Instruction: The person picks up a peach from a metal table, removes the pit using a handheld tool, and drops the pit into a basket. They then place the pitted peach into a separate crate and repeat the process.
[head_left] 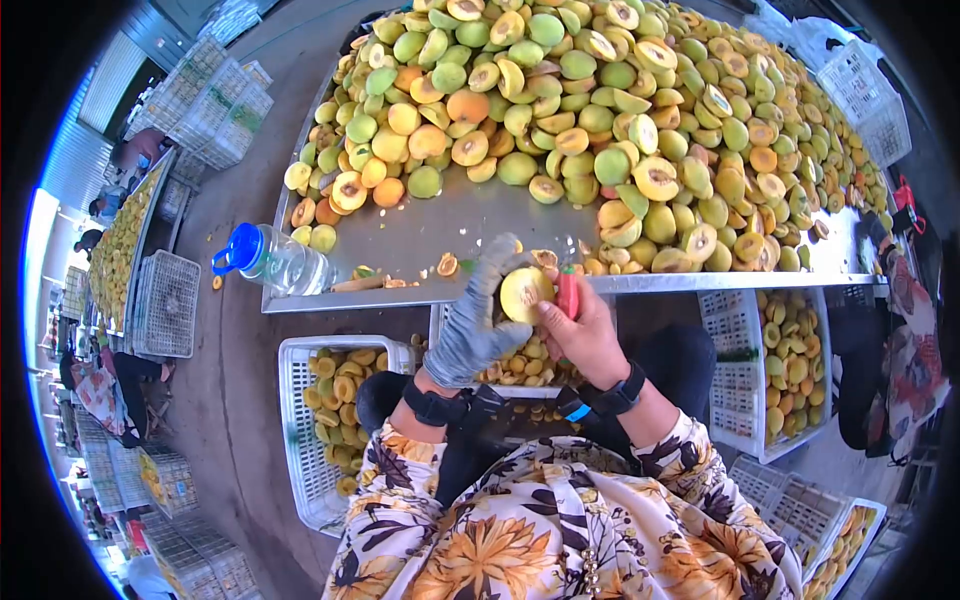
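Note:
My left hand (473, 325), in a grey glove, has its fingers curled round a yellow-green peach half (526, 293) with the cut face up. Next to it my right hand (585, 337), bare, is closed on a red-handled tool (568, 295). The working end of that tool is hidden; its handle and my right thumb are right at the fruit's edge. Both hands are over the front edge of a metal table (430, 225), above a white crate (525, 391) of cut fruit. Fruit scraps (447, 264) lie on the tabletop just beyond.
A large heap of whole and halved peaches (600, 110) covers the table's back and right. A blue-capped water bottle (275, 260) stands at its left corner. Crates of cut fruit stand to the left (310, 455) and right (735, 365) of my legs. People sit nearby on both sides.

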